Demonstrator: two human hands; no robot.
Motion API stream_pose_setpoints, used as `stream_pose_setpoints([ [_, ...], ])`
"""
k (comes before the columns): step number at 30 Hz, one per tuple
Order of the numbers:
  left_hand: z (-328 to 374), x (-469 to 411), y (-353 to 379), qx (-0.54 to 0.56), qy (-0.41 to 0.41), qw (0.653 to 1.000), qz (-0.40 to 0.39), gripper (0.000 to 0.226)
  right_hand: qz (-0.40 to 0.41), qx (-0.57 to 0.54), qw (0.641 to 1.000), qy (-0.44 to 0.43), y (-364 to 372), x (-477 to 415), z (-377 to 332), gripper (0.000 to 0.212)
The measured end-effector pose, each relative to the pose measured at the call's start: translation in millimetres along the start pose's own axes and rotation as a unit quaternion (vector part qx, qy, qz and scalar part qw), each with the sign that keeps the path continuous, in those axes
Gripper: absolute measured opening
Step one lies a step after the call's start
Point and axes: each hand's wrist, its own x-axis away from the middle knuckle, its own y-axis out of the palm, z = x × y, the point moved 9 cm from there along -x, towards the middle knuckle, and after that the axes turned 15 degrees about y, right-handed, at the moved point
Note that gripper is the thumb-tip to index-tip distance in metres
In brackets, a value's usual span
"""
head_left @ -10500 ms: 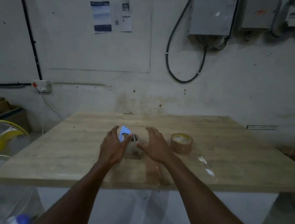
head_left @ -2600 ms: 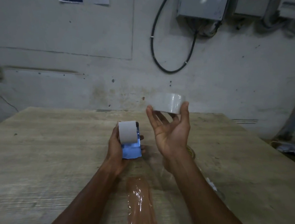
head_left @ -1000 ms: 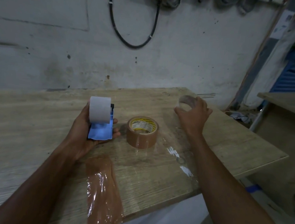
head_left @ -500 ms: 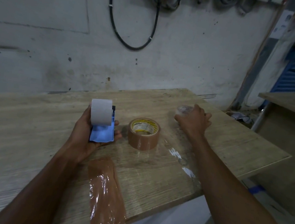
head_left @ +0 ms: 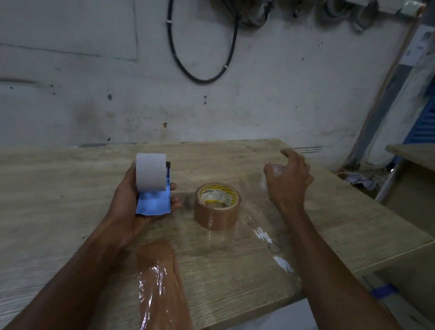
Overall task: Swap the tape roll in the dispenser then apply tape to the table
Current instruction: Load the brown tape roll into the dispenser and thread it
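Dispenser point(head_left: 153, 201) in left hand point(head_left: 136, 208) (palm up)

- Bare left hand point(head_left: 140, 205) and bare right hand point(head_left: 289, 182), no gloves.
- Both forearms uncovered to the frame's bottom edge; no sleeves in view.
- No rings or wristbands discernible, though dim light may hide small details.
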Motion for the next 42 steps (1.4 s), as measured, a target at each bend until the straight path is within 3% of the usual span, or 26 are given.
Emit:
stream_pose_setpoints([
  [4,-4,-5,-9,-0.016,0.006,1.0,0.021,0.048,-0.033,-0.034,0.999,-0.015,6,9,-3,0.037],
  [10,0,-5,-10,-0.038,0.02,0.998,0.05,0.047,-0.166,-0.128,0.977,-0.043,8,33,-49,0.027],
  [12,-1,-4,-11,-0.042,0.02,0.997,0.058,0.054,-0.246,-0.09,0.964,-0.054,15,52,-61,0.035],
  [16,2,-6,-23,-0.05,0.024,0.995,0.084,0.059,-0.332,0.043,0.94,-0.064,23,95,-68,0.078],
  [22,6,-2,-25,-0.07,0.024,0.993,0.089,0.058,-0.329,0.13,0.933,-0.062,27,119,-69,0.089],
  [35,4,-3,-21,-0.054,0.021,0.996,0.073,0.058,-0.335,0.197,0.918,-0.074,33,128,-69,0.099],
  [42,6,1,-22,-0.07,0.017,0.994,0.086,0.06,-0.324,0.26,0.909,-0.037,36,126,-68,0.107],
])
